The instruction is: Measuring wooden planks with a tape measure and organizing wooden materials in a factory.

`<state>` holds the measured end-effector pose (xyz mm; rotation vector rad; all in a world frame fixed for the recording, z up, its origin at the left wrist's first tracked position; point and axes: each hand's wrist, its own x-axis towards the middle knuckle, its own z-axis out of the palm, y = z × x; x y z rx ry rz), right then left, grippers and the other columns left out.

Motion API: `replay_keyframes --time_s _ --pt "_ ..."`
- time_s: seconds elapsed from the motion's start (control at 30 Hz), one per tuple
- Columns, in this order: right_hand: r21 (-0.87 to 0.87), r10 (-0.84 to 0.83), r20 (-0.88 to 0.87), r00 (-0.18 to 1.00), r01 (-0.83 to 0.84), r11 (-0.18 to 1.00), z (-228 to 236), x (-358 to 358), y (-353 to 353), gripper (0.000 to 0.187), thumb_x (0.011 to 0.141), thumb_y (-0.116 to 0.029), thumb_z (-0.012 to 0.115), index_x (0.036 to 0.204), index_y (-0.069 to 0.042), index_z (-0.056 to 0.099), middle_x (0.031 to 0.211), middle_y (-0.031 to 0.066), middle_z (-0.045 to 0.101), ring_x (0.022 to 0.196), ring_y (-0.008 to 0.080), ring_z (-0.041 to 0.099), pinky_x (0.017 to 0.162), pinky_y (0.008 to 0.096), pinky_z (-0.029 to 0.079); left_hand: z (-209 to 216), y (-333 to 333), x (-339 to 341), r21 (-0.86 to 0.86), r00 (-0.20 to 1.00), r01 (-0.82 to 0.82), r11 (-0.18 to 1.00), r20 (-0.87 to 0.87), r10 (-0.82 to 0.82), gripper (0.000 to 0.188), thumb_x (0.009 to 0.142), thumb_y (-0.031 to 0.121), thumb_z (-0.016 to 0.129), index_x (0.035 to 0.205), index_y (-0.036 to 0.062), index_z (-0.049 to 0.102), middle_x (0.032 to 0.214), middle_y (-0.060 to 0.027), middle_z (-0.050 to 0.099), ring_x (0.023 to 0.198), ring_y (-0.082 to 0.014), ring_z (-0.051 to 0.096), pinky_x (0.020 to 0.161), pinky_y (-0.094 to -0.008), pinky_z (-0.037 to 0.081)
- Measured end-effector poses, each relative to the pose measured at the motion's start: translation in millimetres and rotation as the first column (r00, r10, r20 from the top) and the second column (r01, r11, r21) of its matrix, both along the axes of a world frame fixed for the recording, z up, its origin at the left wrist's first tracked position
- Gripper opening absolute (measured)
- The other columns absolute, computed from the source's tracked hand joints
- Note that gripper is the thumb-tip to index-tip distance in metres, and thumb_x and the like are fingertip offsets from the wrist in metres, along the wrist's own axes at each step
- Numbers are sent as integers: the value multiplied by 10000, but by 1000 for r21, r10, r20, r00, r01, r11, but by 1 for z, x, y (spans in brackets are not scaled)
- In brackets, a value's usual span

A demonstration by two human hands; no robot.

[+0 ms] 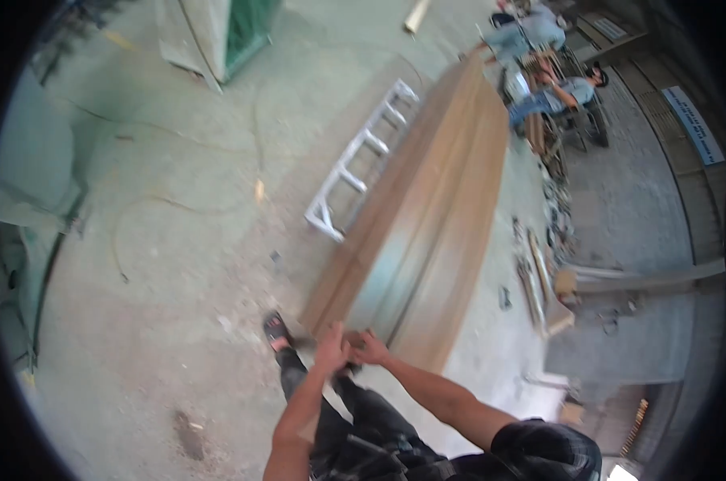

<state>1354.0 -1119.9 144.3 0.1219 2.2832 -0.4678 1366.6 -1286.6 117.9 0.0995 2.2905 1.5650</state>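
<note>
A long brown wooden panel structure (439, 232), with lengthwise boards and a bluish sheen of light at its middle, stretches from my feet toward the far right. My left hand (331, 348) and my right hand (369, 349) are close together in front of my legs, by the panel's near end. Both have curled fingers, nearly meeting. Whether they grip the panel's edge or some small thing between them is too blurred to tell.
A silver ladder-like metal frame (351, 176) lies left of the panel. Two people sit working at the far right, one in a grey shirt (571, 92). Wooden pieces (539, 293) lie on the floor at right. A thin hose (162, 200) trails at left; a green-and-white structure (219, 36) stands beyond.
</note>
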Motion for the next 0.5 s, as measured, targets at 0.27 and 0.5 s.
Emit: replay_keyframes --time_s 0.27,0.5 --pt "-395 31 74 997 0 919 60 -21 -16 528 640 -295 663 1080 -54 499 958 126 574 904 234 548 772 330 439 29 -85 48 -142 955 183 973 261 -141 499 758 396 461 1069 7 495 1010 -199 548 958 -339 517 824 -397 411" --pt "-418 -33 -27 999 19 908 76 -17 -13 428 690 -215 635 1058 -30 519 952 110 581 869 180 548 735 296 438 26 -190 150 -527 859 338 779 511 -27 426 728 389 413 884 45 612 1000 -174 560 938 -327 526 812 -407 415"
